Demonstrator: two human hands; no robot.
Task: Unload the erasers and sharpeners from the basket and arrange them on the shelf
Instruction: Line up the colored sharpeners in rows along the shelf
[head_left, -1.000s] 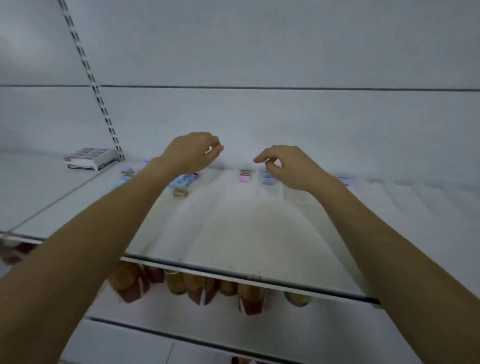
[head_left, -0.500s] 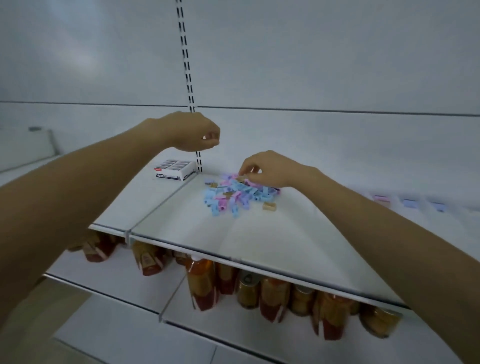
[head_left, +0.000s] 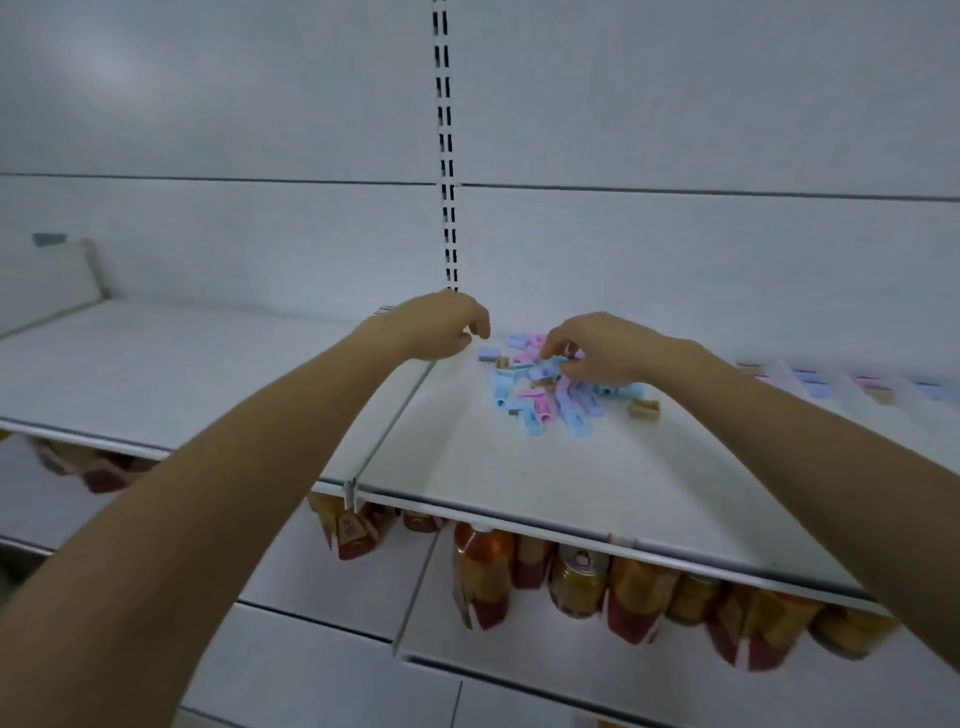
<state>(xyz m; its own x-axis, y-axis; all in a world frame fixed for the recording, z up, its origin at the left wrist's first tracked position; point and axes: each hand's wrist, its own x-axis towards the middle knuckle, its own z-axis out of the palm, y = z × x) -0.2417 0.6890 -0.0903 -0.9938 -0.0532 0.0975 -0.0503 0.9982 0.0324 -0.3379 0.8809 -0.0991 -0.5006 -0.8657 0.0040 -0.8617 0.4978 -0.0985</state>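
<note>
The person has turned back from the set-out row of pieces further right along the back edge of the shelf. A second ago both hands hovered there. The loose pile of sharpeners and erasers now sits in the middle of what I can see, near the back of the shelf and just right of the seam between two shelf boards.

The right hand has dropped into the back of the pile since then. Its thumb and fingers curl down among the pieces and seem to pinch a blue piece on top. The left hand has come across with it and hangs above the seam, just left of the pile and not touching it. Its fingers are curled in, and I cannot tell whether anything is tucked inside them.

To my eye this is a trip back for more stock: pick from the heap, then carry it to the row. The heap holds many more pieces than the row, so most of the arranging is left to do. One tan piece lies a little apart at the pile's right side. The basket is nowhere in view. Bottles crowd the level below the front edge.
</note>
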